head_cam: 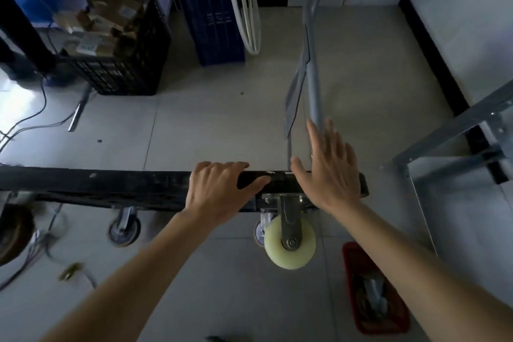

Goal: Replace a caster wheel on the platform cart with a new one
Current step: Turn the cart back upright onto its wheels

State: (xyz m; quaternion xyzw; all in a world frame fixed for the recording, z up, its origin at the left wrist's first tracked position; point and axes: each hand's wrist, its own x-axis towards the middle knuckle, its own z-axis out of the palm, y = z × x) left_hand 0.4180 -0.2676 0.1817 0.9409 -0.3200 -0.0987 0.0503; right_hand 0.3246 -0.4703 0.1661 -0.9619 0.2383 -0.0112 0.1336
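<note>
The black platform cart stands on its long edge across the middle of the view, underside toward me. A pale yellow caster wheel in a metal bracket is bolted near its right end, pointing at me. A darker caster sits further left on the underside. My left hand is curled over the top edge of the cart, gripping it. My right hand is flat and open, fingers apart, at the cart's right end by the grey handle tube, which stretches away across the floor.
A red tray with tools lies on the floor at lower right. A grey metal frame stands to the right. A black crate of boxes and a blue crate stand at the back. Cables trail at left.
</note>
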